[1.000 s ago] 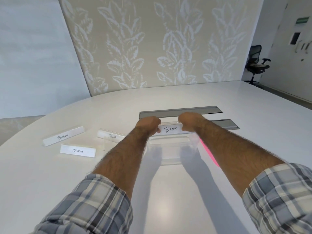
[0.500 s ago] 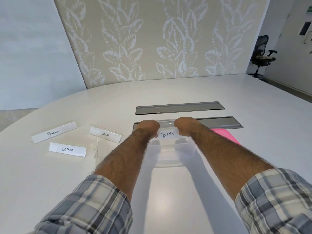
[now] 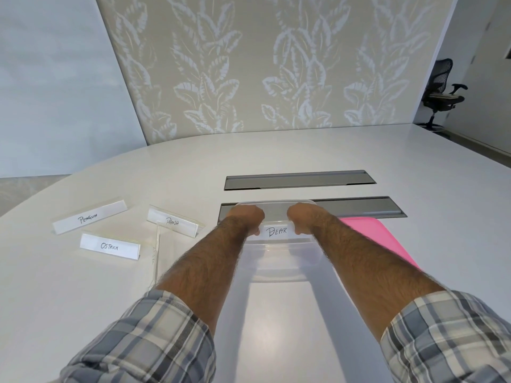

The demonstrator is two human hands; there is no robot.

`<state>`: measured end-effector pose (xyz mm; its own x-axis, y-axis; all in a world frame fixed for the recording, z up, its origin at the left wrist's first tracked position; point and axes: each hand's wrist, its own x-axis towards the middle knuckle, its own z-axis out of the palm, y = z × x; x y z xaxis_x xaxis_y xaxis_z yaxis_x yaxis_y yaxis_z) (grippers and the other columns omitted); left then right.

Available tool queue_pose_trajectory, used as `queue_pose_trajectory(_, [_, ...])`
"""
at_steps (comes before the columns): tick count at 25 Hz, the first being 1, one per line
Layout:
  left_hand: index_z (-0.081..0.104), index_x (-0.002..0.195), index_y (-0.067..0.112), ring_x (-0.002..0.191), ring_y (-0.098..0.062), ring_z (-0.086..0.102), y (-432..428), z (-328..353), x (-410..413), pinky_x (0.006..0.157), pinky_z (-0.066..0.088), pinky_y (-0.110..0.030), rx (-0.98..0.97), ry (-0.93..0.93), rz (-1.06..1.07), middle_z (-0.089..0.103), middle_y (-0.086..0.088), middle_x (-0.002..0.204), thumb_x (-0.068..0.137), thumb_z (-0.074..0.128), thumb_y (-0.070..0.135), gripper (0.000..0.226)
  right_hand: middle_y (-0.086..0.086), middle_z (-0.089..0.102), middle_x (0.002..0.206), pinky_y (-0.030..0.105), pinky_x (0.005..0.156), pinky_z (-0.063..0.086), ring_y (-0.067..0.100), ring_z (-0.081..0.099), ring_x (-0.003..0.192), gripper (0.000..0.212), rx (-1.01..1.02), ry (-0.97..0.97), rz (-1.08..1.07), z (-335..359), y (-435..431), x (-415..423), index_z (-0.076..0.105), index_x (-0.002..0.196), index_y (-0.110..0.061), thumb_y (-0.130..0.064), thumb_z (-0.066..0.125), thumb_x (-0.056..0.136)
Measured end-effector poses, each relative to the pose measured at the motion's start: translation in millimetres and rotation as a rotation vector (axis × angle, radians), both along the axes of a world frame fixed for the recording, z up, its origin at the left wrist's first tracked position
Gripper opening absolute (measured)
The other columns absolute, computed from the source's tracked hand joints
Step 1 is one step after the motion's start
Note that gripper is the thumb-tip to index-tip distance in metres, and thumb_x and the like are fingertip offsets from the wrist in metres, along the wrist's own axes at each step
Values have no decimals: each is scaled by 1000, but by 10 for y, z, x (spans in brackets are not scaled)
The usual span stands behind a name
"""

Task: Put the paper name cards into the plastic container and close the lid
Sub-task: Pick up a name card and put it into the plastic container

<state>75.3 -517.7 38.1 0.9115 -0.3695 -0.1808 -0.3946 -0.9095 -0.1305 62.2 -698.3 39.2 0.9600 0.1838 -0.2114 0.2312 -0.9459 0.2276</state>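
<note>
Left of the clear plastic container [image 3: 279, 265], three name cards lie on the white table [image 3: 276, 156]: the "PENGUIN" card [image 3: 90, 217] farthest out, the "OSTRICH" card [image 3: 110, 246] nearer the person, and the "PANDA" card [image 3: 173, 221] closest to the container. Each is a long white paper strip with handwritten black capitals, set in a clear tent-shaped holder. A thin clear strip [image 3: 157, 252] lies just left of the container. Over the container's open top, the left hand [image 3: 247, 218] is curled closed on the left end of the "BEAR" card [image 3: 276, 231], and the right hand [image 3: 303, 217] is curled closed on its right end. Whether the card touches the container cannot be told. Right of the container, a pink lid [image 3: 376, 239] lies flat on the table, partly hidden by the right forearm.
</note>
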Motion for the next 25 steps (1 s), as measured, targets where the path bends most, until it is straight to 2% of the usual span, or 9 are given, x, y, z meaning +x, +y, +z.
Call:
queue_pose_trajectory(6, [63, 130, 10, 119, -33, 61, -39, -110, 28, 95, 51, -40, 22, -3, -11, 64, -8, 133, 93, 67, 19, 38, 8, 64, 127, 33, 89, 48, 26, 61, 117, 40, 17, 19, -5, -51, -36, -15, 60, 126, -7, -8, 64, 86])
queue_pose_trajectory(12, [62, 129, 12, 118, -31, 62, -15, -130, 11, 90, 51, -40, 17, -11, -16, 62, -7, 132, 93, 67, 23, 37, 11, 61, 127, 42, 90, 55, 30, 62, 114, 43, 42, 57, -31, -44, -13, -50, 59, 126, -6, -7, 66, 84])
queue_pose_trajectory(17, [61, 129, 14, 122, -31, 59, 129, -60, -49, 95, 52, -43, -4, -43, -44, 61, -7, 134, 95, 63, 28, 38, 9, 64, 123, 40, 90, 55, 29, 63, 110, 35, 44, -9, -8, -6, 1, -119, 61, 121, -7, -11, 62, 86])
queue_pose_trajectory(20, [62, 131, 20, 123, -29, 58, 246, 69, -134, 96, 50, -40, -98, -88, -57, 60, -5, 136, 95, 59, 33, 38, 9, 64, 124, 39, 92, 54, 29, 62, 112, 37, 77, -63, 14, 100, 42, -137, 61, 122, -8, -19, 64, 87])
queue_pose_trajectory(22, [65, 126, 24, 119, -27, 61, 344, 198, -217, 93, 50, -39, -183, -149, -68, 62, -2, 133, 95, 55, 33, 34, 8, 63, 125, 40, 94, 53, 27, 61, 114, 37, 119, -91, 18, 190, 105, -152, 61, 122, -11, -26, 64, 88])
queue_pose_trajectory(25, [71, 107, 23, 102, -28, 66, 572, 410, -342, 81, 54, -36, -237, -308, -114, 69, 0, 116, 94, 48, 27, 27, 4, 64, 122, 39, 94, 52, 26, 61, 112, 35, 162, -149, 20, 345, 270, -183, 63, 118, -16, -33, 62, 88])
